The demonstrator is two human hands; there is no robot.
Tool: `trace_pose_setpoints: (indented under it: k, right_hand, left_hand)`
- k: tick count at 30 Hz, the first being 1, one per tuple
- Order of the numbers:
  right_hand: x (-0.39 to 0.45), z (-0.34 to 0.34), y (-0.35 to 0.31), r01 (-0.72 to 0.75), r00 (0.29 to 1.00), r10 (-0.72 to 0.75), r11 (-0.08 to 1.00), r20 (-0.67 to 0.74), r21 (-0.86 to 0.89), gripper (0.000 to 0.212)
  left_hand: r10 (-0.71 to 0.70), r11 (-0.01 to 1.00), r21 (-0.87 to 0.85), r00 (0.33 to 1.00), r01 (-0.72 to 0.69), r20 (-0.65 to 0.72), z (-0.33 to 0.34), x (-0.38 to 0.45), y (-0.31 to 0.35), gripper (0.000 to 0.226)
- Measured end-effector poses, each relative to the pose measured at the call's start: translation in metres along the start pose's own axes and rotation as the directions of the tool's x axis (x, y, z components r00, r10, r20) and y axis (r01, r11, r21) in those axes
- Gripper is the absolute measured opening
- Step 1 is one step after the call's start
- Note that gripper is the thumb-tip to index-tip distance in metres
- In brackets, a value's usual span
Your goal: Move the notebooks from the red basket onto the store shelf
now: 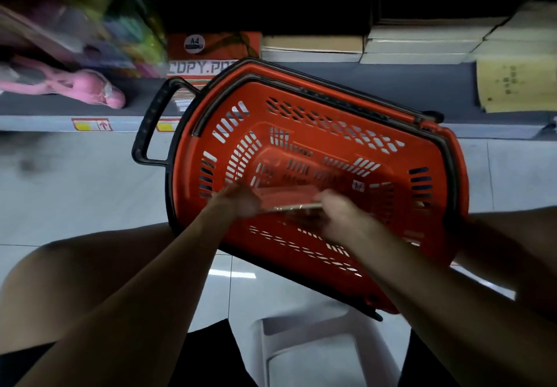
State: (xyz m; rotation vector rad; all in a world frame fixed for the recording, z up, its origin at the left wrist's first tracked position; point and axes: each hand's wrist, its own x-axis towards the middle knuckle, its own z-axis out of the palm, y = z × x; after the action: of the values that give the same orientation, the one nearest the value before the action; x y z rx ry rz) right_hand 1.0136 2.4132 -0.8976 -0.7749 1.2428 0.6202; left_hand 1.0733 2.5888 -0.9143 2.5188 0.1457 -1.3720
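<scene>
Head view, both hands' fingers (241, 198) gripping notebook (289, 202), long axis left-right, inside red basket (331, 109)

Two bare forearms, no sleeves, no watch or rings visible; bare knees, dark shorts (208, 353)

Upper centre of frame: orange paper box (213, 45) w/ round white sticker reading "A4"; small print under it too tiny to read. Below it, white band on a 2nd box (201, 68) reads "COPY.PO…", rest cut off by the red basket (319, 133). Small white tag inside the basket, right of centre, blurred, unreadable. Yellow/red price labels (92, 124) on shelf edge (36, 123), left: illegible. Upper right, yellow notebook (512, 85) has dark characters, too small to read.
</scene>
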Motion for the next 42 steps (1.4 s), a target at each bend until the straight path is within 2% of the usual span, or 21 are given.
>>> trace_pose_setpoints:
  k: [1, 2, 3, 4, 6, 7, 8, 10, 15, 20, 23, 26, 29, 32, 36, 42]
  right_hand:
    - [-0.009, -0.002, -0.008, 0.024, 1.000, -0.024, 0.999, 0.012, 0.046, 0.018]
    - [-0.019, -0.007, -0.016, 0.039, 0.999, -0.042, 0.995, 0.033, 0.091, 0.016]
    - [-0.031, -0.012, -0.024, 0.045, 0.996, -0.054, 0.992, 0.069, 0.119, 0.014]
    - [-0.043, -0.018, -0.031, 0.054, 0.992, -0.068, 0.990, 0.107, 0.130, 0.017]
    - [-0.072, -0.027, -0.043, 0.085, 0.980, -0.103, 0.990, 0.170, 0.114, 0.026]
    - [-0.089, -0.032, -0.047, 0.112, 0.972, -0.131, 0.989, 0.198, 0.101, 0.027]
    - [-0.107, -0.037, -0.049, 0.150, 0.957, -0.170, 0.984, 0.236, 0.099, 0.028]
    - [-0.149, -0.048, -0.048, 0.230, 0.919, -0.242, 0.970, 0.310, 0.077, 0.031]
    - [-0.241, -0.076, -0.032, 0.391, 0.846, -0.364, 0.920, 0.389, 0.011, 0.026]
    - [-0.309, -0.097, -0.025, 0.645, 0.694, -0.585, 0.764, 0.420, -0.003, 0.022]
    - [-0.331, -0.109, -0.021, 0.737, 0.620, -0.673, 0.676, 0.403, -0.006, 0.021]
    - [-0.334, -0.121, -0.012, 0.792, 0.574, -0.721, 0.610, 0.389, -0.038, 0.027]
    - [-0.331, -0.130, -0.003, 0.818, 0.547, -0.745, 0.572, 0.382, -0.058, 0.033]
    - [-0.330, -0.138, 0.000, 0.845, 0.516, -0.760, 0.526, 0.395, -0.091, 0.039]
    - [-0.326, -0.145, -0.001, 0.811, 0.534, -0.758, 0.584, 0.375, 0.026, 0.049]
    - [-0.315, -0.140, -0.013, 0.822, 0.502, -0.789, 0.562, 0.355, 0.088, 0.050]
  left_hand:
    - [-0.001, 0.996, -0.088, 0.999, -0.004, -0.051, -0.002, -0.009, 0.007, 0.034]
    - [-0.031, 0.969, -0.248, 0.994, 0.004, -0.107, -0.004, -0.018, 0.013, 0.018]
    - [-0.082, 0.887, -0.462, 0.987, 0.008, -0.140, -0.007, -0.030, 0.018, 0.009]
    - [-0.128, 0.753, -0.658, 0.983, 0.012, -0.129, -0.012, -0.043, 0.022, 0.010]
    - [-0.105, 0.390, -0.921, 0.994, 0.016, -0.028, -0.024, -0.075, 0.030, 0.015]
    - [-0.047, 0.247, -0.969, 0.999, -0.004, -0.016, -0.029, -0.092, 0.033, 0.016]
    - [0.018, 0.151, -0.988, 1.000, -0.028, -0.025, -0.033, -0.110, 0.035, 0.016]
    - [0.126, 0.048, -0.995, 0.989, -0.086, -0.080, -0.038, -0.147, 0.038, 0.016]
    - [0.272, -0.021, -0.982, 0.944, -0.188, -0.187, -0.042, -0.234, 0.046, 0.015]
    - [0.426, -0.133, -0.957, 0.857, -0.258, -0.290, -0.043, -0.304, 0.055, 0.013]
    - [0.493, -0.147, -0.939, 0.800, -0.311, -0.342, -0.039, -0.320, 0.057, 0.031]
    - [0.575, -0.106, -0.899, 0.712, -0.424, -0.403, -0.034, -0.327, 0.058, 0.053]
    - [0.609, -0.102, -0.862, 0.654, -0.496, -0.448, -0.026, -0.328, 0.059, 0.068]
    - [0.611, -0.105, -0.858, 0.648, -0.502, -0.454, -0.022, -0.325, 0.064, 0.074]
    - [0.629, -0.087, -0.859, 0.641, -0.505, -0.440, -0.025, -0.321, 0.076, 0.070]
    - [0.643, -0.070, -0.843, 0.622, -0.533, -0.447, -0.034, -0.309, 0.093, 0.068]
